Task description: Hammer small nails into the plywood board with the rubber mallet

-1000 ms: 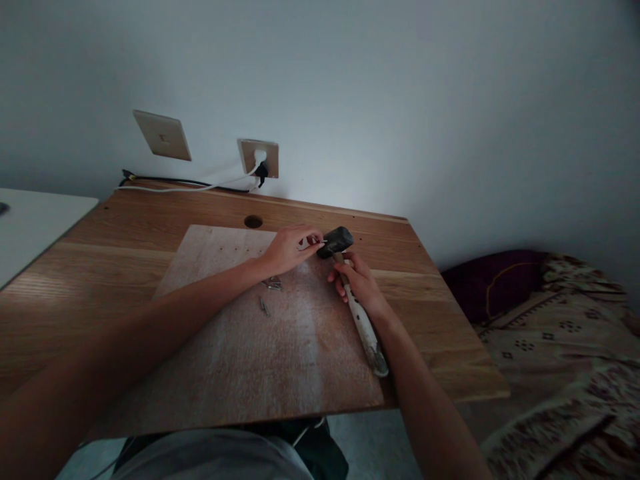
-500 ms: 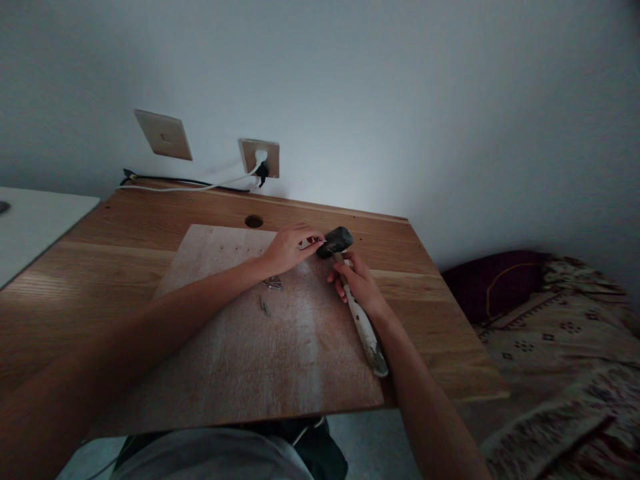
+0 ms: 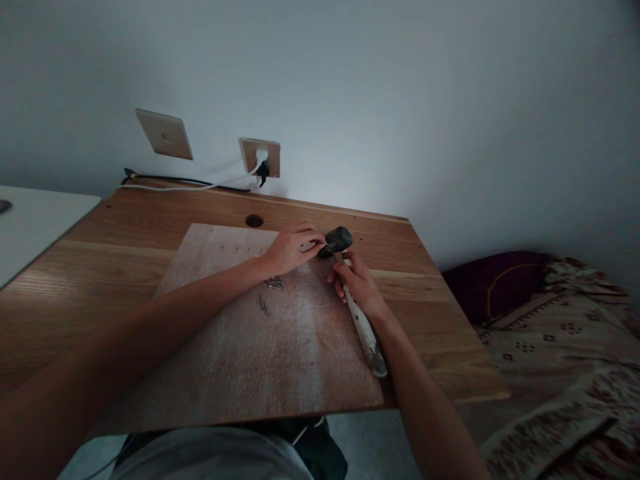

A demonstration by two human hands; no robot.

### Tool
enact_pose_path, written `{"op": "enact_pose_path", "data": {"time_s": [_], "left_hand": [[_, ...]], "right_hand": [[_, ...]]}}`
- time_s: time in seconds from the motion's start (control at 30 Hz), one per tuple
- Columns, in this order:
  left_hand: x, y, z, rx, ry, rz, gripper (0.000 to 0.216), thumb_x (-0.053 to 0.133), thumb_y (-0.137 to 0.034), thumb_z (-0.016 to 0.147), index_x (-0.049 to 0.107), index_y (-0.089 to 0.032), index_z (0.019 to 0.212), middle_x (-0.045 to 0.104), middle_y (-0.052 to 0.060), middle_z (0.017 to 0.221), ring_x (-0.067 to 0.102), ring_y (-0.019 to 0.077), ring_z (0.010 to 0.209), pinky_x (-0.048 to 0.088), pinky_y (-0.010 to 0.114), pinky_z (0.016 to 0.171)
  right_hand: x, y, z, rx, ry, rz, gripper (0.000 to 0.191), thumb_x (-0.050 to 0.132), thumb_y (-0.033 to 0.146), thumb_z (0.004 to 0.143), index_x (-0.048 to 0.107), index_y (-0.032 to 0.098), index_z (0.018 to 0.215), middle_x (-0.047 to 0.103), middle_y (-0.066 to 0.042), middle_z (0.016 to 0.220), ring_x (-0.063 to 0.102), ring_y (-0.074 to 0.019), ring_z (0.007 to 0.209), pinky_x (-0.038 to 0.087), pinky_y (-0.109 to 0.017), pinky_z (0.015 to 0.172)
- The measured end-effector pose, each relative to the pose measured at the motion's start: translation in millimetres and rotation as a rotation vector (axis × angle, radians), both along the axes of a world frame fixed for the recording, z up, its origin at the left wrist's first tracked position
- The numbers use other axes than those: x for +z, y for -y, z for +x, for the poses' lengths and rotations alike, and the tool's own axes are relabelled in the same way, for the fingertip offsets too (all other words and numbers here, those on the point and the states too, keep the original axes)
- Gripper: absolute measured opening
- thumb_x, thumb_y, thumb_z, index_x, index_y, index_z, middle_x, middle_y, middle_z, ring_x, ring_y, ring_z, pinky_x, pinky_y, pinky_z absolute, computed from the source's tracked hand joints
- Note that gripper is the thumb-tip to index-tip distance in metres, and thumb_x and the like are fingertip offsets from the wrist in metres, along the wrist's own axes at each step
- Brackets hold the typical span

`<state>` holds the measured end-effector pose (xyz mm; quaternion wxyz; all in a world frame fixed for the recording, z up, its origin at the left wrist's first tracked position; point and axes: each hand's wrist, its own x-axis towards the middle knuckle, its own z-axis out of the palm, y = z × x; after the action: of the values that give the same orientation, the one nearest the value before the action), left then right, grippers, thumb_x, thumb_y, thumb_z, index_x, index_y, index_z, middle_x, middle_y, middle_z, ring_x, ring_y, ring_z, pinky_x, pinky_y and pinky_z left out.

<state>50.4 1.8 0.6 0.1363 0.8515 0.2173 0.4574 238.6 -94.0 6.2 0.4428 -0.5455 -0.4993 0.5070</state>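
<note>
In the head view my right hand [image 3: 356, 280] grips a hammer [image 3: 339, 241] by its worn, white-flecked handle, close under the dark head. My left hand [image 3: 295, 247] is closed in a pinch just left of the hammer head, above the board. A nail [image 3: 325, 244], seen only as a thin pale glint, sits at its fingertips. Under both hands lies a reddish-brown wooden board [image 3: 240, 360]. Loose nails [image 3: 274, 283] form a small pile on it beneath my left wrist, and a few more nails [image 3: 265, 305] lie nearer me. Small dark spots form a row along the board's far edge.
The board rests on a wooden desk [image 3: 435, 333] against the wall. A cable hole [image 3: 255, 221] is behind the board, with cables [image 3: 190, 187] running to a wall socket [image 3: 273, 157]. At left is a white panel [image 3: 40, 223]; patterned bedding [image 3: 560, 340] lies at right.
My left fingertips have shifted very slightly and closed together beside the hammer head. The hammer and my right hand stay almost in place.
</note>
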Motion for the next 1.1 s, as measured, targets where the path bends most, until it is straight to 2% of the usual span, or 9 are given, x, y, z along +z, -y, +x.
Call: {"op": "enact_pose_path", "data": {"time_s": [0.4, 1.1], "left_hand": [[-2.1, 1.2, 0.5, -0.003, -0.003, 0.007, 0.008, 0.062, -0.013, 0.089, 0.068, -0.019, 0.090, 0.066, 0.003, 0.085, 0.063, 0.0168, 0.083, 0.050, 0.029, 0.078], [-2.2, 2.1, 0.1, -0.016, -0.029, 0.013, 0.008, 0.060, -0.015, 0.092, 0.068, -0.018, 0.092, 0.067, 0.004, 0.088, 0.064, 0.0158, 0.082, 0.051, 0.028, 0.077]], "right_hand": [[2.3, -1.1, -1.4, -0.015, 0.010, -0.022, 0.037, 0.063, 0.046, 0.079, 0.042, 0.025, 0.100, 0.066, 0.007, 0.062, 0.046, -0.0090, 0.033, 0.034, -0.018, 0.029], [1.4, 0.1, -2.2, -0.012, -0.014, 0.004, 0.037, 0.064, 0.047, 0.081, 0.040, 0.025, 0.099, 0.066, 0.008, 0.061, 0.046, -0.0090, 0.032, 0.033, -0.018, 0.028]]}}
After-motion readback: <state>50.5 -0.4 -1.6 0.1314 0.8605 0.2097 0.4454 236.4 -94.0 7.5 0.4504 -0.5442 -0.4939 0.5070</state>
